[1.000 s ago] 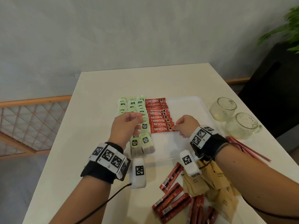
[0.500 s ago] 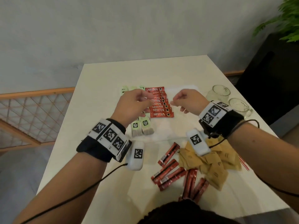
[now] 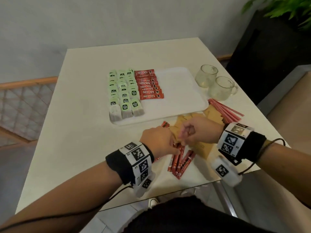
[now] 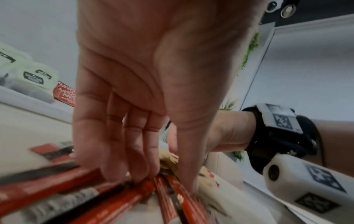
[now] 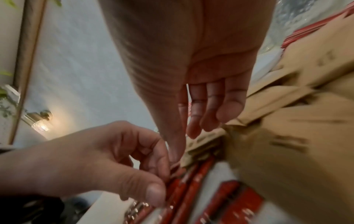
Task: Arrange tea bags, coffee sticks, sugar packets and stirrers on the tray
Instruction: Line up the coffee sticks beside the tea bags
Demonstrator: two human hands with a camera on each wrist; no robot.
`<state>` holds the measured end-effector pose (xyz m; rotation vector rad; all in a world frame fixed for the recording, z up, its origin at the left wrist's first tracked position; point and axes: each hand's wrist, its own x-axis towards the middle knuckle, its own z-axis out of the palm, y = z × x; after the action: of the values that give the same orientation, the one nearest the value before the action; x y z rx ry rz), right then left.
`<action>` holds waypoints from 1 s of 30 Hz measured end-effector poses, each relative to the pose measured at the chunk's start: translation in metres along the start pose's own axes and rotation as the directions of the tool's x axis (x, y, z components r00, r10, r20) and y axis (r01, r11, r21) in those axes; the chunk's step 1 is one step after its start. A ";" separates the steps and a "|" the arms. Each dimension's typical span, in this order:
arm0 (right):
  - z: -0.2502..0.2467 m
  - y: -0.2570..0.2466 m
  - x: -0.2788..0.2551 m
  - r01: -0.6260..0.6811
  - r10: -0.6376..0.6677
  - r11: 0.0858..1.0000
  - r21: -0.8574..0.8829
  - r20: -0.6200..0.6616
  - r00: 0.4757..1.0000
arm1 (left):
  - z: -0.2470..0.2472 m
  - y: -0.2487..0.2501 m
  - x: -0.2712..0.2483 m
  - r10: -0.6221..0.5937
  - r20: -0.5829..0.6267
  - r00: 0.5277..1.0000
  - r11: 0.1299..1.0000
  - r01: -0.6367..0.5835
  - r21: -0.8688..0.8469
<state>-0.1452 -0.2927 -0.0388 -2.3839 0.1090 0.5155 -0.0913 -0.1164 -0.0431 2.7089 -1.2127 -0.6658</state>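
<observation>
Tea bags point(image 3: 123, 93) are lying on the tray point(image 3: 181, 98), left of coffee sticks point(image 3: 149, 85); sugar packets point(image 3: 200, 132) and stirrers point(image 3: 223, 110) are lying on the tabletop point(image 3: 80, 140) before it.

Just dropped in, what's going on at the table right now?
A person is stocking a white tray. Green tea bags and a column of coffee sticks already lie on it. Both hands, left hand and right hand, are down at the loose coffee sticks beside the brown sugar packets. Red stirrers wait off the tray.

The tray point(image 3: 185, 98) was white, the tea bags point(image 3: 123, 91) pale green, the coffee sticks point(image 3: 180, 163) red, the sugar packets point(image 3: 203, 148) tan, the stirrers point(image 3: 225, 111) red.
</observation>
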 end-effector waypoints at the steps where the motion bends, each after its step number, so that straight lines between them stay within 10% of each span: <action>1: 0.003 0.004 -0.005 -0.009 0.009 1.000 -0.024 0.024 1.000 | 0.003 0.003 0.001 -0.011 0.006 1.000 0.999 0.011 0.035; 19: 0.019 0.010 -0.015 0.014 0.016 0.950 -0.311 0.095 0.995 | 0.000 0.033 -0.002 0.045 0.116 0.992 0.932 -0.084 0.353; 30: 0.026 0.014 -0.001 0.132 -0.089 0.950 -0.283 0.161 0.983 | -0.019 -0.002 -0.005 0.061 0.300 0.952 0.998 -0.061 -0.008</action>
<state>-0.1581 -0.2868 -0.0650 -2.6092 -0.1787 0.6912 -0.0849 -0.1132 -0.0250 2.6264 -1.3509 -1.1000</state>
